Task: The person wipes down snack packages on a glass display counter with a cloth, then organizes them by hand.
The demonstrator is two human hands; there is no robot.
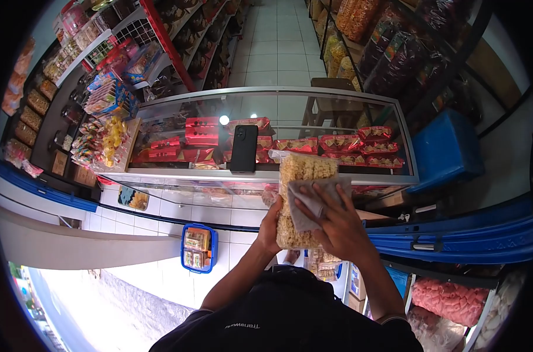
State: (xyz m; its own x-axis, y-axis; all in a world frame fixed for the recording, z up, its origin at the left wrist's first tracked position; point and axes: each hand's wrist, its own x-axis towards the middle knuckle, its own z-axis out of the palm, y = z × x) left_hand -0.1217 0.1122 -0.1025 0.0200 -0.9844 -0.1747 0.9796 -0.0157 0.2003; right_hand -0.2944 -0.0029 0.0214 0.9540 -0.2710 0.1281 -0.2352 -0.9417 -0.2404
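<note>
A clear plastic bag packed with pale yellow, crinkly blocks, perhaps dried noodles, stands upright in front of me at the counter's near edge. My left hand grips its lower left side, with the fingers partly hidden behind it. Against the front of the bag lies a folded grey cloth. My right hand presses this cloth flat to the plastic with its fingers spread over it. To the left of the bag, a black phone rests on the glass top of the display case.
Red snack packets lie inside the case. Lollipops stand at its left end, and a blue container is at the right. A blue basket of packed goods sits on the floor at left. Stocked shelves line both sides of the aisle.
</note>
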